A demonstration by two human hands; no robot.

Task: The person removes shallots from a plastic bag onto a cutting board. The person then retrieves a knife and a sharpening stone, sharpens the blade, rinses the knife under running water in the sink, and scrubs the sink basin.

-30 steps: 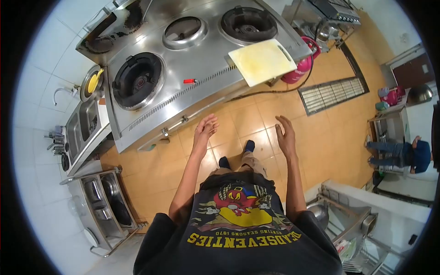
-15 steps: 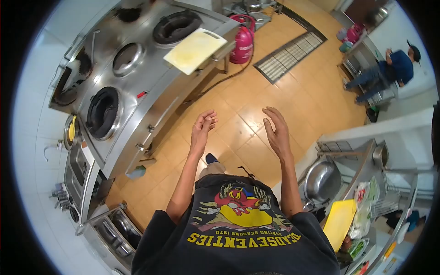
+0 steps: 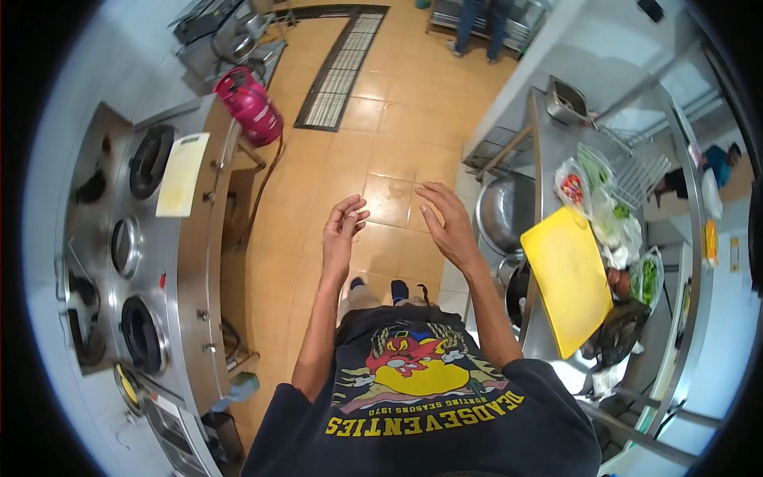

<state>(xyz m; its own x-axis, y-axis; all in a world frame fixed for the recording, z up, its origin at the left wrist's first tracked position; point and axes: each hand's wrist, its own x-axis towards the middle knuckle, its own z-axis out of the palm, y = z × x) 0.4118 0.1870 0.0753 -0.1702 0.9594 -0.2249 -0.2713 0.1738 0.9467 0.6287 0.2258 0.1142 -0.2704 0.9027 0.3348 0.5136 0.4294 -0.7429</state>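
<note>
Both my hands are raised in front of my body over the tiled floor, touching nothing. My left hand [image 3: 342, 233] has loosely bent fingers, with gaps between them and nothing visible in the hand. My right hand [image 3: 447, 226] is open and empty, its fingers stretched and the thumb apart. Closest to the right hand is a large metal basin [image 3: 506, 213], low beside the counter. A yellow cutting board [image 3: 566, 278] lies on the steel counter to my right, near my right forearm.
On the left stands a steel stove [image 3: 184, 262] with a pale cutting board [image 3: 183, 175] on it. A pink gas cylinder [image 3: 250, 107] with a hose is at its far end. Bagged vegetables [image 3: 594, 171] lie on the right counter. A floor grate [image 3: 342, 71] and a person's legs [image 3: 481, 32] are ahead.
My view has turned to the right. The stove has shifted left in the picture and the right counter with the yellow board shows more fully. Both hands remain raised and empty.
</note>
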